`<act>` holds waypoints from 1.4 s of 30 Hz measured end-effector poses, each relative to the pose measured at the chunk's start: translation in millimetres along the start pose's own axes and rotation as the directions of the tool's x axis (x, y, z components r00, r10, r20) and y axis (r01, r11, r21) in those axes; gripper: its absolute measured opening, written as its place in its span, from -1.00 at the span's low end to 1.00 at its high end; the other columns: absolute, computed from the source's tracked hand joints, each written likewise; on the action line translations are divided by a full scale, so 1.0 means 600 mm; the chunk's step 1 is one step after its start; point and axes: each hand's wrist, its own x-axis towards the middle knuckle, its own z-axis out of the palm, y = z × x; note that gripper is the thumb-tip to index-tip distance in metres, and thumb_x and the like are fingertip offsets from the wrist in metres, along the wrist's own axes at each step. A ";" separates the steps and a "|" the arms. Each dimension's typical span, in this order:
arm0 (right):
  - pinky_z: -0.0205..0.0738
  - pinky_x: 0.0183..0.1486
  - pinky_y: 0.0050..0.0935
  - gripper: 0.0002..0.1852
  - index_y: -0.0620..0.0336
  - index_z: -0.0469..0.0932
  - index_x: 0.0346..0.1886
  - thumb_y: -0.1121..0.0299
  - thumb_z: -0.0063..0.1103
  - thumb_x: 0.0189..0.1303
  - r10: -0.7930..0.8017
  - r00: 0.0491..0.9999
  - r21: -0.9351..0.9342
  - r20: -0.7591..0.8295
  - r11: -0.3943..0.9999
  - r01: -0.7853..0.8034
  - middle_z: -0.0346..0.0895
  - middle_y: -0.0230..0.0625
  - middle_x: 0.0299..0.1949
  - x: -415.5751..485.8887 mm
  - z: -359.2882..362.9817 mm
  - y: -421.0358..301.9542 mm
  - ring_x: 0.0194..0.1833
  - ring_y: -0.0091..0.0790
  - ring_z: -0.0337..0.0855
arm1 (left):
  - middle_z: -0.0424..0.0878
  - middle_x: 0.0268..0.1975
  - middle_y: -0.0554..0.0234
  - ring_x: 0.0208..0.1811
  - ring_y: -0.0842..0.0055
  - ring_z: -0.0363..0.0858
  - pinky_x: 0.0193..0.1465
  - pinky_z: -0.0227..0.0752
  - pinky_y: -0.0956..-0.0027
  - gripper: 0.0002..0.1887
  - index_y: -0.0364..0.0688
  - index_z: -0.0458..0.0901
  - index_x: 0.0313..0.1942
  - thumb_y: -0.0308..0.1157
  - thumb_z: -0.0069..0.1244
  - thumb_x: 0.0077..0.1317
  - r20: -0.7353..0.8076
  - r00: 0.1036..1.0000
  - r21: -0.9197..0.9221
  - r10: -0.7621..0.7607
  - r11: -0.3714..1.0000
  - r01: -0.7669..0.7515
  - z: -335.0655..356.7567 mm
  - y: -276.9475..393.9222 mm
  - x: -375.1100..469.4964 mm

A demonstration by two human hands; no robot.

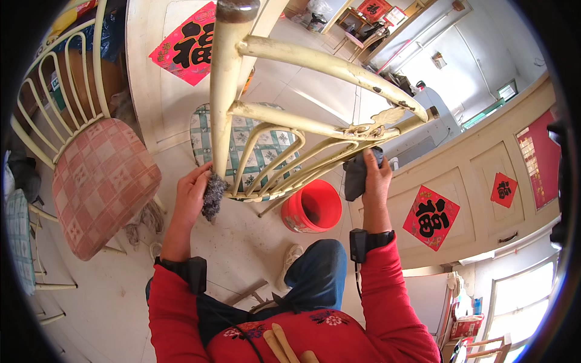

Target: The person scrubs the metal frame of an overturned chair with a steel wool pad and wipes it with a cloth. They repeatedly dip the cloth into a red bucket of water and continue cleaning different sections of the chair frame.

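A cream-painted metal chair (221, 90) stands right in front of me, its tubular backrest towards me and its green-and-white checked seat (203, 129) beyond. Brown chips mark the paint on the top rail. My left hand (193, 187) grips a grey scouring pad (214, 197), which touches the lower part of the left back post. In my right hand (376, 183) is a dark grey cloth (355, 178), held at the right side of the backrest, close below a leaf-shaped ornament (374, 125). The post partly hides the pad's contact, and the cloth's far side is out of sight.
Below the backrest, a red bucket (292, 213) sits on the tiled floor. To the left is another chair with a pink checked seat (106, 181). Cream cabinet doors (476, 227) with red paper decorations line the right. My knee (322, 267) is near the bucket.
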 end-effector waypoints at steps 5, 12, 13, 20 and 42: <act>0.42 -0.24 -0.50 -0.71 0.41 0.56 -0.24 0.31 0.32 0.22 -0.168 0.984 -0.122 -0.052 0.979 0.161 0.59 -0.36 -0.39 -0.020 0.030 0.013 -0.35 -0.58 0.44 | 0.66 -0.26 0.33 -0.28 0.73 0.50 -0.20 0.39 0.59 -0.66 -0.41 0.60 0.09 -0.40 -0.07 0.41 -0.028 0.999 0.046 -0.018 0.999 0.019 0.002 -0.004 0.003; 0.45 -0.30 -0.43 -0.73 0.48 0.56 -0.20 0.37 0.17 0.25 -0.196 0.974 -0.124 -0.114 0.975 0.182 0.61 -0.32 -0.44 0.035 0.048 0.051 -0.38 -0.55 0.47 | 0.66 -0.23 0.34 -0.24 0.71 0.51 -0.14 0.39 0.57 -0.68 -0.41 0.59 0.10 -0.45 -0.10 0.42 0.006 1.000 0.068 0.013 0.998 -0.014 0.004 0.002 0.002; 0.46 -0.33 -0.37 -0.72 0.48 0.55 -0.23 0.35 0.18 0.24 -0.202 0.976 -0.096 -0.077 0.976 0.195 0.59 -0.26 -0.50 0.027 0.051 0.071 -0.41 -0.53 0.46 | 0.66 -0.21 0.33 -0.22 0.71 0.51 -0.13 0.39 0.57 -0.68 -0.41 0.59 0.10 -0.45 -0.11 0.43 0.014 1.000 0.071 0.009 0.997 -0.010 0.003 0.002 0.001; 0.49 -0.12 0.10 -0.45 0.30 0.50 -0.10 -0.08 0.17 0.18 0.184 0.981 -0.678 0.068 0.730 -0.090 0.62 0.17 -0.31 -0.093 0.114 0.260 -0.19 0.24 0.63 | 0.67 -0.13 0.27 -0.16 0.67 0.54 -0.04 0.40 0.56 -0.68 -0.44 0.59 0.08 -0.43 -0.12 0.44 -0.071 0.997 0.100 0.016 0.995 -0.009 0.000 -0.016 -0.008; 0.51 -0.15 -0.03 -0.65 0.14 0.56 -0.09 0.15 0.22 0.14 -0.154 0.986 0.022 0.070 0.988 0.153 0.64 0.03 -0.31 0.036 -0.010 -0.012 -0.23 0.14 0.65 | 0.66 -0.08 0.11 -0.12 0.54 0.60 -0.07 0.49 0.49 -0.62 -0.39 0.57 0.13 -0.32 -0.13 0.45 0.218 0.497 0.659 0.840 0.249 -0.710 0.297 0.587 -0.006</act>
